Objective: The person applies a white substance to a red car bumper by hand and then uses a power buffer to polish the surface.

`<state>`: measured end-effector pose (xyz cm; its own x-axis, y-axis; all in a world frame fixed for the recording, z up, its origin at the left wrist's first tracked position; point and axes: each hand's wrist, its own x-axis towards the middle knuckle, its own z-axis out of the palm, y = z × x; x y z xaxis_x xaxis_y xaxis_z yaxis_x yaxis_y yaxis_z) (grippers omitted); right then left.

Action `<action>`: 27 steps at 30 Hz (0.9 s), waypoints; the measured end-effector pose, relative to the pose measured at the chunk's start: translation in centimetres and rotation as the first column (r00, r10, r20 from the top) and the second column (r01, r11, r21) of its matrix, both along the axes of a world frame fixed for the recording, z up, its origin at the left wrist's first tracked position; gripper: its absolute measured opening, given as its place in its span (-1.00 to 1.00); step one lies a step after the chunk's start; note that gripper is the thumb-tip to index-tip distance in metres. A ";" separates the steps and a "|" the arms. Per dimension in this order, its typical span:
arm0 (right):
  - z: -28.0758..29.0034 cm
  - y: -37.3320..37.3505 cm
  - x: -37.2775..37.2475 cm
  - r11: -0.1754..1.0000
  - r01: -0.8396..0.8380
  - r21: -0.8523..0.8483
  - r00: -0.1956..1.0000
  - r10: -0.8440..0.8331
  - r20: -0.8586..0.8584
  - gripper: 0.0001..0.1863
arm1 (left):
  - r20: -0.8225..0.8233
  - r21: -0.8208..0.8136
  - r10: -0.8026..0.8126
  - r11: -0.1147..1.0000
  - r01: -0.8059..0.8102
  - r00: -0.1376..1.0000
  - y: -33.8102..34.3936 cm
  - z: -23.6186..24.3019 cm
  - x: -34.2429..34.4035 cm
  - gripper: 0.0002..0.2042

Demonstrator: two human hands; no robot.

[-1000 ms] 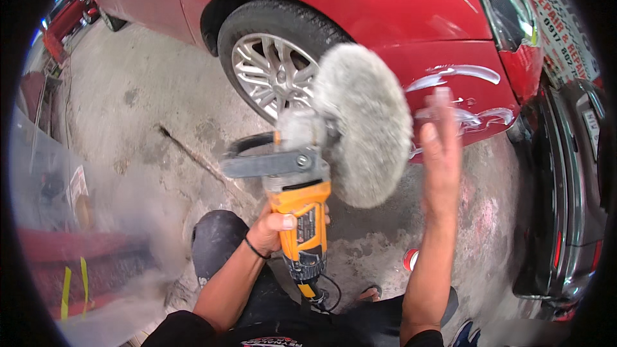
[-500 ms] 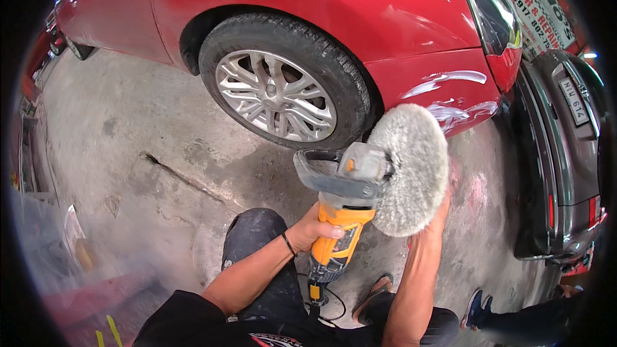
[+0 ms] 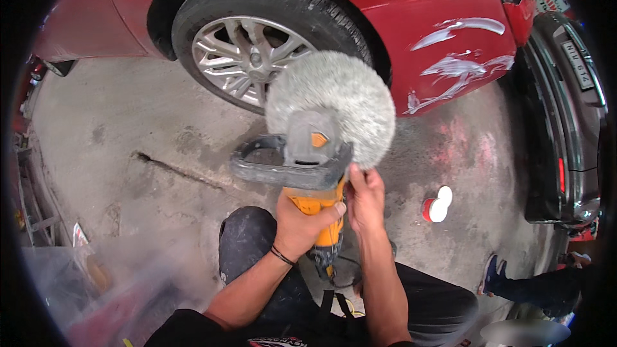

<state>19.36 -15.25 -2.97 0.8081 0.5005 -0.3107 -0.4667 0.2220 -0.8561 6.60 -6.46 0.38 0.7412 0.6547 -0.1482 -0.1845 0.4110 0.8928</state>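
A yellow and grey rotary polisher [image 3: 318,209] with a round fluffy pad [image 3: 357,106] and a black loop handle [image 3: 254,167] is in front of me. My left hand [image 3: 305,225] grips its yellow body. My right hand [image 3: 364,196] is closed at the polisher's right side, fingertips against it just below the pad. The pad is in front of the red car's wheel [image 3: 215,51]. White smears of paste [image 3: 456,71] mark the car's rear red panel [image 3: 424,26].
A dark car [image 3: 556,128] stands at the right. A red-and-white tub with a white lid [image 3: 437,209] is on the concrete floor [image 3: 122,115]. Another person's leg [image 3: 533,286] shows at lower right. Clear plastic sheeting [image 3: 128,283] is at lower left, beside a groove in the floor.
The polisher has turned so its pad lies more upright and left, over the wheel. My right hand, which was raised open, then behind the pad, has come in against the polisher's side.
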 end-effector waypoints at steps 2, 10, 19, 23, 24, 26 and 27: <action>-1.2 1.6 -0.3 0.978 -0.174 -0.117 0.982 0.164 -0.095 -0.72 | 0.004 -0.010 0.136 0.991 -0.136 0.991 0.6 0.3 -0.4 -0.57; 2.5 1.4 -6.3 0.653 -0.604 -0.456 0.492 0.757 0.431 0.05 | 0.087 0.182 0.576 0.793 -0.581 0.813 6.2 1.2 -3.3 -0.60; 2.2 1.3 -9.2 0.931 -0.245 -0.269 0.606 0.364 0.707 0.12 | 0.184 0.104 0.154 0.979 -0.175 0.971 3.7 2.8 -6.0 0.00; -3.7 -2.3 -9.6 0.873 -0.201 -0.444 0.751 0.429 0.502 0.13 | 0.032 0.054 0.090 0.994 -0.091 0.995 1.7 -1.8 -4.1 -0.42; -3.9 -2.5 -10.0 0.847 -0.202 -0.492 0.801 0.432 0.414 0.14 | 0.024 0.081 0.076 0.994 -0.078 0.997 1.5 -2.6 -3.6 -0.46; -4.0 -3.6 -9.9 0.819 -0.171 -0.548 0.843 0.410 0.349 0.12 | 0.012 0.136 0.045 0.990 -0.046 0.999 1.1 -3.4 -2.2 -0.55; -3.8 -3.9 -9.7 0.817 -0.150 -0.557 0.855 0.390 0.341 0.12 | 0.028 0.114 0.012 0.993 -0.015 1.000 0.9 -3.1 -1.5 -0.58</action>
<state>9.67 -19.18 -6.82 0.7704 0.5914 -0.2382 -0.0078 -0.3649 -0.9310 5.12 -5.55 -2.68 0.7350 0.6761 -0.0516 -0.2147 0.3042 0.9281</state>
